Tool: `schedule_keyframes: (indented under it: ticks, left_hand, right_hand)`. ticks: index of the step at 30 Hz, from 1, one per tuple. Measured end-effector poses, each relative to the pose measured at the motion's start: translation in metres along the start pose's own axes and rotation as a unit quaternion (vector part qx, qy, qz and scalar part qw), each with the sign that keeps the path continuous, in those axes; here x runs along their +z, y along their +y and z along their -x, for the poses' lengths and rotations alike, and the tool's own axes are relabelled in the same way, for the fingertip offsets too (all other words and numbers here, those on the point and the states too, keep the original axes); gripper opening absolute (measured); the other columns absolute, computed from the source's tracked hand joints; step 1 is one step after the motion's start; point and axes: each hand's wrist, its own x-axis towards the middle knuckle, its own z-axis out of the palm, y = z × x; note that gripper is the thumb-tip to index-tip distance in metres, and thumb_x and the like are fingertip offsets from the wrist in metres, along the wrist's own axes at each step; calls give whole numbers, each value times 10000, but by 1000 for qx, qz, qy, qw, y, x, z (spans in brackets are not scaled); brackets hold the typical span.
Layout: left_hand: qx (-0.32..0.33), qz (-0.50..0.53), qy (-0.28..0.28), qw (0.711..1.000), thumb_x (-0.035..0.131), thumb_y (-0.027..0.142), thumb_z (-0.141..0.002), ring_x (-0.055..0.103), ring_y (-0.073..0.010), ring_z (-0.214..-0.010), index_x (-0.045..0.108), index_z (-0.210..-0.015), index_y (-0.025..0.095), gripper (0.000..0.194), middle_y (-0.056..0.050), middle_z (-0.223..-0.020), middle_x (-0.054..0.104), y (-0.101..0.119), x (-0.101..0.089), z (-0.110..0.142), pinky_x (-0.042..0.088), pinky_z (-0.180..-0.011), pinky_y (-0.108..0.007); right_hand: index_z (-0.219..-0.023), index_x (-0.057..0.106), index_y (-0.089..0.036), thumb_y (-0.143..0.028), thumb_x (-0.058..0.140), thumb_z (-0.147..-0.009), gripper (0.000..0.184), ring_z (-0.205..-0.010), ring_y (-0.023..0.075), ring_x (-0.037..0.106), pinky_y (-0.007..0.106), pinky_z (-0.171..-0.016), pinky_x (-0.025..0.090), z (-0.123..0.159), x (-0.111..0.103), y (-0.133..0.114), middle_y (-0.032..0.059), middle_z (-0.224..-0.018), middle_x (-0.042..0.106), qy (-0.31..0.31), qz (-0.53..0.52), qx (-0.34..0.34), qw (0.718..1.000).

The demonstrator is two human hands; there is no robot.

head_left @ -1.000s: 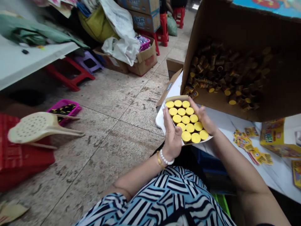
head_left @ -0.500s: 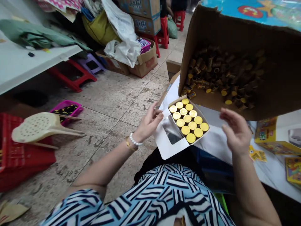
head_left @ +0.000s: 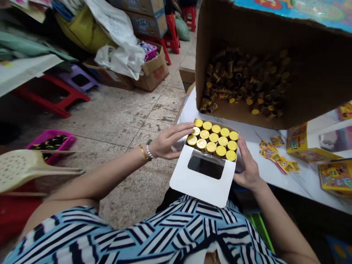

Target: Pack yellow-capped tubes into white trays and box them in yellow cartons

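Note:
A small white window box [head_left: 202,190] stands at the front edge of the table, its lid flap folded open toward me. Rows of small tubs with yellow lids [head_left: 213,138] fill it, lids up. My left hand [head_left: 171,141] grips the box at its left side, fingers straight along the upper corner. On the opposite side, my right hand [head_left: 249,167] holds the right wall, with its thumb low and fingers along the side. The box's underside is hidden.
Behind, a large carton [head_left: 247,110] lies on its side with many loose tubs inside. Small yellow packets [head_left: 277,156] and printed yellow boxes [head_left: 334,176] lie on the marbled table [head_left: 253,137]. Leftward are a cream stool [head_left: 24,167] and a pink basket [head_left: 62,146] on the floor.
Both hands held the box, came off it, and are now back on its two sides. The box has turned so its open flap faces me. The view has shifted right.

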Motion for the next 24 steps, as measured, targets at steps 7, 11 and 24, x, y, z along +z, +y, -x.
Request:
schedule_keyframes:
  ticks: [7,11,24]
  left_hand:
    - [14,32,-32,999,684,716,-771,583,-307,-1391,492,-1502,256,885,-143,-1436,635,-9,13,2,449,-1212,-512]
    - [-57,7,40,998,595,671,-870,697,-291,-1241,636,-1360,317,606,-82,-1282,743,10,19,-5,437,-1157,-524]
    - [-307,17,167,937,729,289,-848,692,-171,-941,496,-1471,323,666,-118,-1449,513,48,17,-57,644,-808,-349]
  right_hand:
    - [-1624,342,-276,-560,806,-755,1025,-1417,402,516,680,-1242,286,-14,-16,8,121,-1577,492,-37,99,-74,992]
    - [-1532,503,-270,-576,716,-820,803,-1382,407,554,713,-1241,240,-23,-23,-6,112,-1516,566,-26,66,-31,997]
    - [-1560,455,-265,-290,744,-874,745,-1082,264,644,476,-960,548,-59,-5,-24,110,-1216,672,103,-6,221,970]
